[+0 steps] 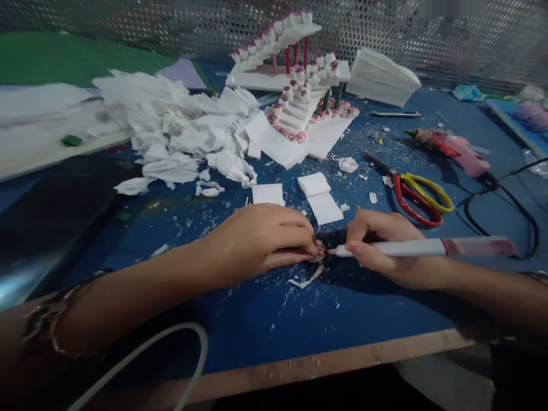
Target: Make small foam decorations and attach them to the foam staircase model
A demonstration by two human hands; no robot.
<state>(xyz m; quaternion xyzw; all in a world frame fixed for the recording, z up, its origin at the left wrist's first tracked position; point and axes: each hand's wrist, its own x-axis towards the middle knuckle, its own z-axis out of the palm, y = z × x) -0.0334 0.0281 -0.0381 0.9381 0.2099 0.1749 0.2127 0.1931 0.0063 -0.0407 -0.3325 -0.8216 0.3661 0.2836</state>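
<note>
My left hand (278, 237) pinches a small paper rosette (318, 251), white with dark pink marks, low over the blue table. In my right hand (381, 245) is a white felt-tip marker (411, 248) with a dark pink rear end. Its tip points left and meets or nearly meets the rosette's edge; I cannot tell which. Just beneath the rosette lies a thin curled paper strip (309, 278). Beyond my hands rest a folded white paper piece (320, 197) and a white square of paper (268, 194).
A white model staircase (295, 117) edged with pink-tipped rosettes stands at the back. Crumpled white paper (184, 125) is heaped left of it. To the right lie scissors (417, 197) with red and yellow handles and a pink glue gun (460, 151) with a black cord.
</note>
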